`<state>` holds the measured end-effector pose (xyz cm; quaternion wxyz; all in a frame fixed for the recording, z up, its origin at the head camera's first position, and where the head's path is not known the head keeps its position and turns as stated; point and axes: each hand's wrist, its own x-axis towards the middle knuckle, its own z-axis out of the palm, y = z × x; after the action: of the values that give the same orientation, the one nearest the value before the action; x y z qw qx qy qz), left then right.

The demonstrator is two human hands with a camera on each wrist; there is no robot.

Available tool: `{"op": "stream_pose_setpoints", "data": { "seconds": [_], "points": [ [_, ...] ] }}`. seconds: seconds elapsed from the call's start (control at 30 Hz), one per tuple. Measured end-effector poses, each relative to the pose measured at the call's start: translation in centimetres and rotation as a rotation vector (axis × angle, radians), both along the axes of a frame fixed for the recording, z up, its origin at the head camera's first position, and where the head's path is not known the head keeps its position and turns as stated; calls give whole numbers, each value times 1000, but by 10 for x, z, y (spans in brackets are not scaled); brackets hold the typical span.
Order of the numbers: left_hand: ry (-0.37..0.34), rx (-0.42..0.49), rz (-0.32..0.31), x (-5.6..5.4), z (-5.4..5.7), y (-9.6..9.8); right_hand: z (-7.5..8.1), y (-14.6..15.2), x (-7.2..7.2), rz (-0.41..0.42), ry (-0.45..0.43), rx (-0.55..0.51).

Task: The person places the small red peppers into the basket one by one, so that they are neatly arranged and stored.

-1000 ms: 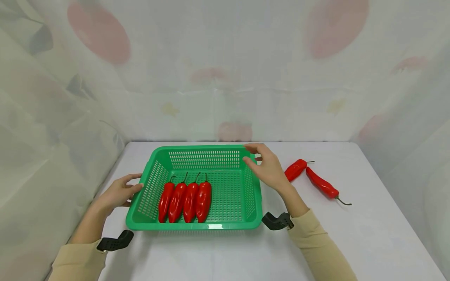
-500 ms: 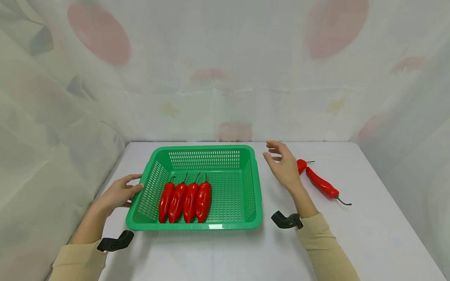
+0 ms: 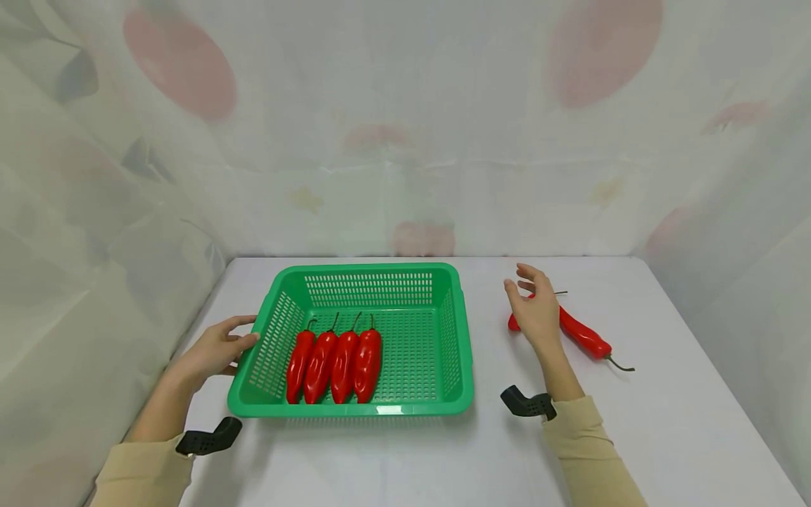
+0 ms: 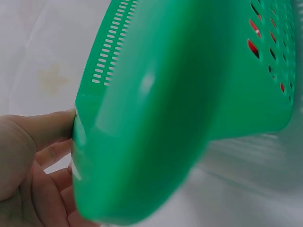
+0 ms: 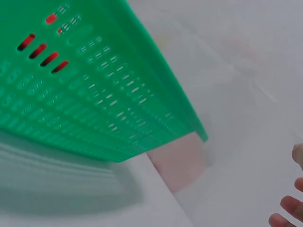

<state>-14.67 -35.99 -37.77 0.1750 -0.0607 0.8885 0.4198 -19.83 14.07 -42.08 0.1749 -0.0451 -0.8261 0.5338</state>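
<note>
The right hand (image 3: 537, 310) is moving away from the basket (image 3: 317, 410), from its right rim a second ago to well right of it now. The right sleeve (image 3: 589, 443) and wrist camera (image 3: 529, 403) are shifting rightward too. The hand is now hiding the middle of the nearer pepper (image 3: 512, 323), whose basket-side tip is emerging, and the upper tip of the farther pepper (image 3: 586, 337).

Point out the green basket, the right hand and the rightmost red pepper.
Green basket (image 3: 408, 359): head view, bare slotted floor.
Right hand (image 3: 536, 313): head view, back of the hand.
Rightmost red pepper (image 3: 584, 335): head view, middle of its body.
</note>
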Motion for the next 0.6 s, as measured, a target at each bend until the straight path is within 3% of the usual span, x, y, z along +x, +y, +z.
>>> {"op": "stream_pose_setpoints", "data": {
  "seconds": [0.2, 0.6],
  "points": [
    [2, 5, -1, 0, 1, 0, -14, 8, -1, -62, -107, 0],
    [2, -5, -2, 1, 2, 2, -42, 19, 0, -148, -225, 33]
  ]
}}
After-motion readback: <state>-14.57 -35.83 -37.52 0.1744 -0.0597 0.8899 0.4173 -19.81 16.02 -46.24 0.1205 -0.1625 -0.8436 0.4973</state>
